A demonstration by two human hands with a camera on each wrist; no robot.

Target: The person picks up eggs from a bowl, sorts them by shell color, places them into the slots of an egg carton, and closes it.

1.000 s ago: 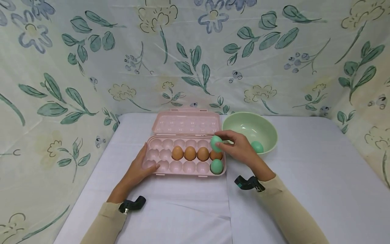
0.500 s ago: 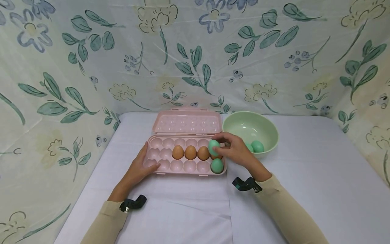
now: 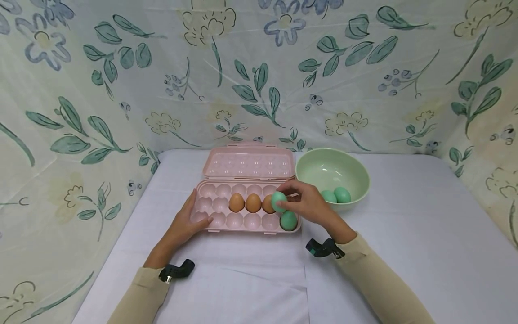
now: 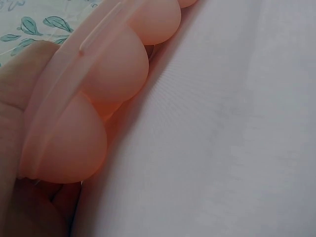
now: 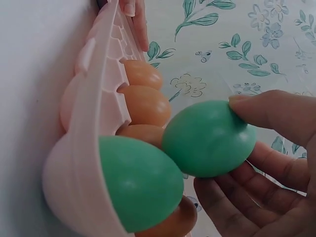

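Observation:
My right hand (image 3: 308,203) pinches a green egg (image 3: 278,201) between thumb and fingers, above the right part of a pink egg carton (image 3: 238,231). In the right wrist view the held egg (image 5: 210,138) lies on its side in the grip, close to a second green egg (image 5: 140,185) seated in the front right corner cup. Several brown eggs (image 3: 253,203) fill part of the middle row; the rightmost is hidden from the head view by my hand. At the carton's left end my left hand (image 3: 183,225) grips it, thumb over the front edge.
Behind my right hand stands a light green bowl (image 3: 333,168), with two green eggs (image 3: 342,195) visible inside. The carton's lid (image 3: 248,163) is folded back toward the floral cloth (image 3: 259,90). A white cloth covers the table (image 3: 243,279).
My right hand has carried the green egg leftward and toward me, from the back right cups to over the middle row. A second egg in the bowl has come into view. My left hand stays put.

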